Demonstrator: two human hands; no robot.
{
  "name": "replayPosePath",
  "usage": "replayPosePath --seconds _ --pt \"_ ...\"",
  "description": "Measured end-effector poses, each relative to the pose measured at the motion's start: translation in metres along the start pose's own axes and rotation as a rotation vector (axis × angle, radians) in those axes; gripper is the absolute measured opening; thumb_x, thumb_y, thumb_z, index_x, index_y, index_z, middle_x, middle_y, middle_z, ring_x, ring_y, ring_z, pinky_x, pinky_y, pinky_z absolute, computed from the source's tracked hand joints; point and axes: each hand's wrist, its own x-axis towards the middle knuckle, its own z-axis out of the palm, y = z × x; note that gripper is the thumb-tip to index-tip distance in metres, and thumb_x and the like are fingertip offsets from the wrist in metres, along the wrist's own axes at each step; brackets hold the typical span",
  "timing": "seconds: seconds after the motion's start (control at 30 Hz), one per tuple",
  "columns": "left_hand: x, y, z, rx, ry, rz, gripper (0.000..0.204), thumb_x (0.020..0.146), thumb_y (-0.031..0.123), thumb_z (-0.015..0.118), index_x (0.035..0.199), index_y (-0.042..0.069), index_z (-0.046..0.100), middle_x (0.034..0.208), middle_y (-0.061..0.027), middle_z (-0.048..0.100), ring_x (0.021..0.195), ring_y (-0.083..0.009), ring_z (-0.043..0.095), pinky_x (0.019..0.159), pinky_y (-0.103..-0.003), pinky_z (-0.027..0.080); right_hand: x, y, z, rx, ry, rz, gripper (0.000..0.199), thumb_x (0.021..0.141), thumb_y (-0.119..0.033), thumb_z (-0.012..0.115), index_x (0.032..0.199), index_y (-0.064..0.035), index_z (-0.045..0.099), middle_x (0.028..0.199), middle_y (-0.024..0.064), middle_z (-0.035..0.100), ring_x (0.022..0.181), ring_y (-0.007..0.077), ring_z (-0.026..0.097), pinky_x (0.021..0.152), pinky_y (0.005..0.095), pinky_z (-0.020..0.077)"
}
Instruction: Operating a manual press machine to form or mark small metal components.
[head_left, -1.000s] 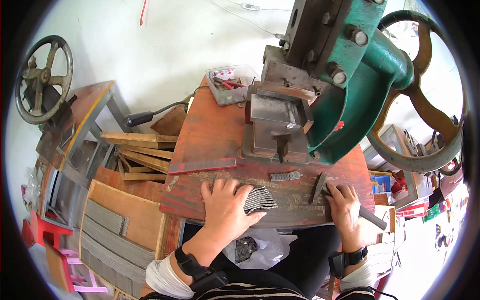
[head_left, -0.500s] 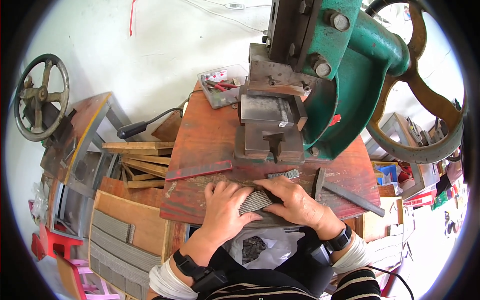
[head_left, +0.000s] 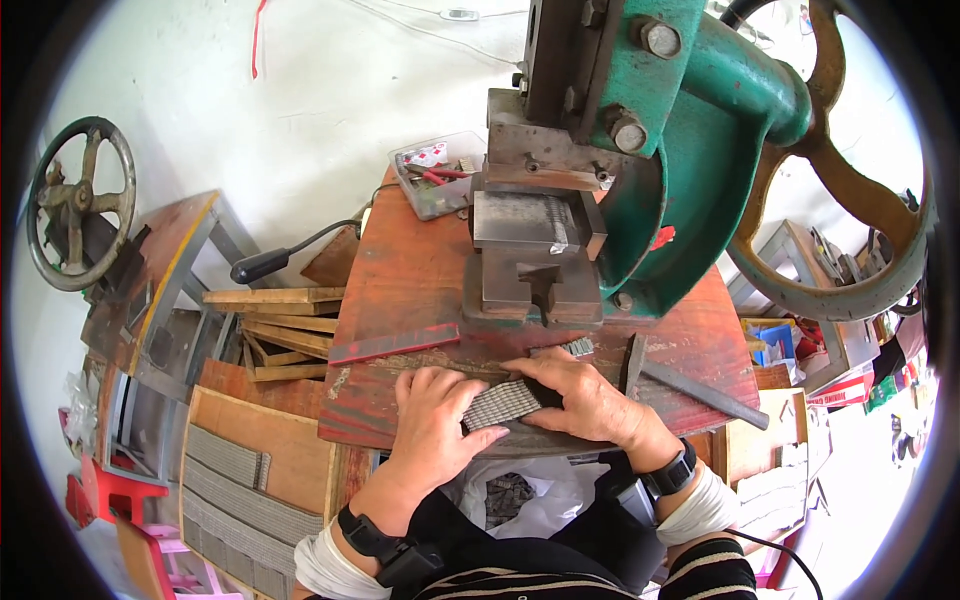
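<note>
Between my hands, at the front edge of the wooden table (head_left: pixel 400 270), is a grey ridged block (head_left: pixel 500 405) that looks like a row of small metal pieces packed together. My left hand (head_left: pixel 432 412) grips its left end, thumb at the near side and fingers beyond. My right hand (head_left: pixel 590 402) closes on its right end, where a dark patch shows under the fingers; I cannot make out what that is. Just beyond my right hand lies a short grey ridged strip (head_left: pixel 577 347). A hammer (head_left: pixel 700 393) rests to the right of that hand.
A green hand press (head_left: pixel 690 190) with a steel die block (head_left: pixel 525 220) stands on the table's far side. A red bar (head_left: pixel 395 343) and a clear plastic box of tools (head_left: pixel 435 200) lie to the left. Below left, a wooden tray (head_left: pixel 265 410) holds grey ridged strips.
The left hand has shifted slightly left and more of the ridged block shows between the hands. The right hand stays at the block's right end. The whole view has shifted a little.
</note>
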Motion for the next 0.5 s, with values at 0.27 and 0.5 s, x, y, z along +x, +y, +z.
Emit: replayPosePath --seconds 0.27,0.5 --pt "-0.001 -0.005 -0.001 -0.032 -0.003 0.007 0.052 0.061 0.026 0.087 0.103 0.005 0.064 0.102 -0.0093 0.063 0.103 -0.0327 0.051 0.098 -0.047 0.034 -0.002 0.003 -0.001 -0.008 -0.001 -0.014 0.068 0.069 -0.005 0.080 0.132 -0.0013 0.054 0.120 0.0177 0.062 0.110 0.0327 0.057 0.096 0.0404 0.0469" --pt "0.017 0.013 -0.024 -0.903 -0.206 -0.331 0.045 0.074 0.008 0.081 0.113 -0.005 0.062 0.098 -0.0070 0.066 0.089 -0.0155 0.063 0.080 -0.031 0.052 -0.012 -0.042 -0.023 0.302 0.108 0.297 0.079 0.069 -0.011 0.080 0.139 -0.0074 0.043 0.105 0.0176 0.069 0.095 0.0252 0.067 0.088 0.0360 0.0523"
